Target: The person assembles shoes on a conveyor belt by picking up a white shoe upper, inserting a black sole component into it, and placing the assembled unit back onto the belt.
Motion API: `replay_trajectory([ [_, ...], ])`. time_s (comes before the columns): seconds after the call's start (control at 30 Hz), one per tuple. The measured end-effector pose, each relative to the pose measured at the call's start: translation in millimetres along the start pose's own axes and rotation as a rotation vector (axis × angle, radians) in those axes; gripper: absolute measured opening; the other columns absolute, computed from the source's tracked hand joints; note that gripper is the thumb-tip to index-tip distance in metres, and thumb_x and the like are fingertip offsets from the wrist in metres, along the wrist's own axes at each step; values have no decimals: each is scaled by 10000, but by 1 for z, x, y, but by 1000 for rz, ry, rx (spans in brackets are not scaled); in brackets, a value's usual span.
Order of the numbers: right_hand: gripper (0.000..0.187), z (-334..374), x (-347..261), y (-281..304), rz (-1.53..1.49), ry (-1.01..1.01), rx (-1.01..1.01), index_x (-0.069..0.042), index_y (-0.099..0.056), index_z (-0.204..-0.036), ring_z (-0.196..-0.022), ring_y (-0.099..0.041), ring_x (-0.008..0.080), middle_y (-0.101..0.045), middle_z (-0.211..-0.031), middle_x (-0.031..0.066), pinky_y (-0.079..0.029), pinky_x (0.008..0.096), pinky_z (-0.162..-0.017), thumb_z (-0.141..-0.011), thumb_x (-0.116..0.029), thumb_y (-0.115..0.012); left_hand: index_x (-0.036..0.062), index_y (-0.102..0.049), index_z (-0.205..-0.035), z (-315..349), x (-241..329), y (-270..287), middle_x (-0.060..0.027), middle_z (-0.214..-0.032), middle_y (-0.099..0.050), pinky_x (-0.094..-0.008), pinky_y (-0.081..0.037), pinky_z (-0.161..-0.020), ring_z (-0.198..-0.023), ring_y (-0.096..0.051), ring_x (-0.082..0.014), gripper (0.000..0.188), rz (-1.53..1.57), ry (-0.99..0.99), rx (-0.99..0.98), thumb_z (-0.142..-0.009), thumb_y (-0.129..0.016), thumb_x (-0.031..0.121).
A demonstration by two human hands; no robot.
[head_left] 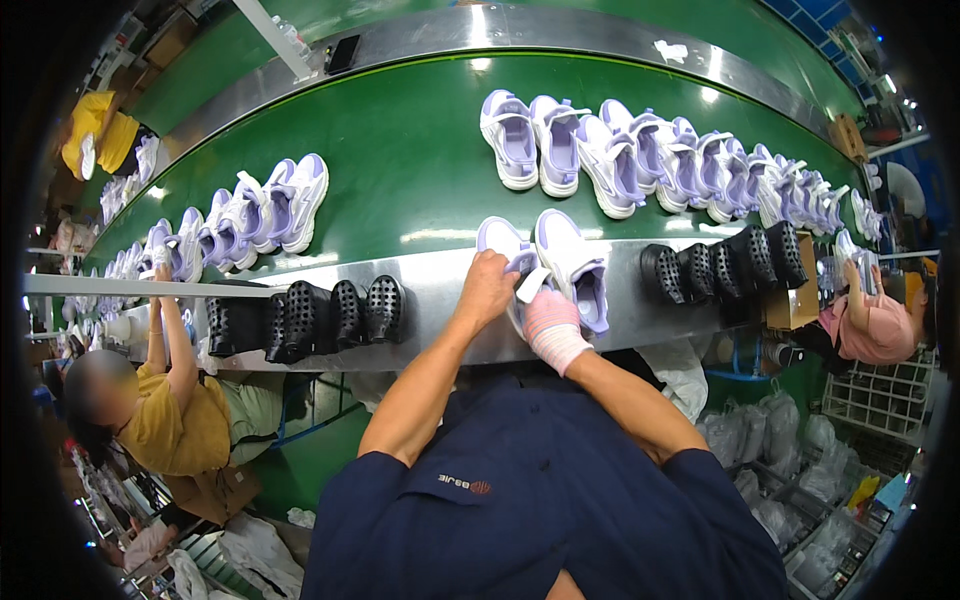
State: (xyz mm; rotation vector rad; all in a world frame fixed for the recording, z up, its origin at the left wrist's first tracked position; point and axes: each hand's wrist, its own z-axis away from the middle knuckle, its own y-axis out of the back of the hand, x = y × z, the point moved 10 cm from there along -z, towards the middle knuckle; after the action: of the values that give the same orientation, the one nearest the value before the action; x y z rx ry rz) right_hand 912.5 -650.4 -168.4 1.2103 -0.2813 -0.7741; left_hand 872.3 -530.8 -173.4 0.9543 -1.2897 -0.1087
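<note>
while one shoe (501, 239) is gripped, another (571, 262) sits alongside

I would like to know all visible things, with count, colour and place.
Nearest shoes: two, white-lilac, at hands
Other shoes: many, white-lilac, mostly work surface
Studded forms: several, black, metal ledge
Work surface: one, green, ahead
Metal ledge: one, silver, near edge
Phone: one, black, far rail
Boxes: several, brown, both sides
Bags: many, translucent, lower right
Co-workers: at least three, yellow or pink tops, both sides
Shirt: one, navy, bottom
Left hand: one, bare, at nearest shoes
Right hand: one, pink-striped glove, at nearest shoes
</note>
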Motion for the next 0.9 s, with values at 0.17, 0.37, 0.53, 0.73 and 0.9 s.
replay_trajectory([
  [0.17,146,6,-16,0,44,174,-52,-28,-733,-888,-834,-738,364,-728,-857,201,-594,483,-707,-819,-128,-652,-46,-647,-848,0,-4,9,-249,-920,-636,-514,-485,-862,-940,-600,-433,171,7,51,-118,-824,-726,104],
  [0.37,185,-14,-7,-4,-88,125,52,-51,-715,-993,-779,-718,416,-721,-849,219,-562,521,-688,-871,-169,-643,13,-660,-1053,16,-5,12,-219,-999,-665,-476,-506,-897,-1003,-624,-413,270,123,2,24,-799,-736,62],
  [0.53,373,26,26,25,-361,-39,326,-16,-663,-1071,-885,-703,423,-712,-932,254,-556,505,-755,-875,-325,-738,28,-395,-1473,53,-1,20,-273,-1128,-655,-500,-520,-940,-1044,-640,-472,798,-26,124,186,-788,-782,157],
  [0.73,425,-12,35,-24,-291,-162,54,16,-680,-936,-942,-697,457,-709,-929,295,-553,519,-835,-836,-389,-757,120,-379,-1499,62,-28,-14,-276,-967,-701,-559,-528,-866,-947,-670,-506,786,-54,490,-10,-808,-749,164],
  [0.9,241,-20,45,-50,-346,-215,128,10,-678,-944,-860,-706,453,-708,-841,282,-565,501,-824,-795,-180,-679,125,-502,-1371,54,-33,-7,-243,-930,-712,-539,-535,-773,-903,-697,-444,605,-171,415,73,-825,-762,121],
])
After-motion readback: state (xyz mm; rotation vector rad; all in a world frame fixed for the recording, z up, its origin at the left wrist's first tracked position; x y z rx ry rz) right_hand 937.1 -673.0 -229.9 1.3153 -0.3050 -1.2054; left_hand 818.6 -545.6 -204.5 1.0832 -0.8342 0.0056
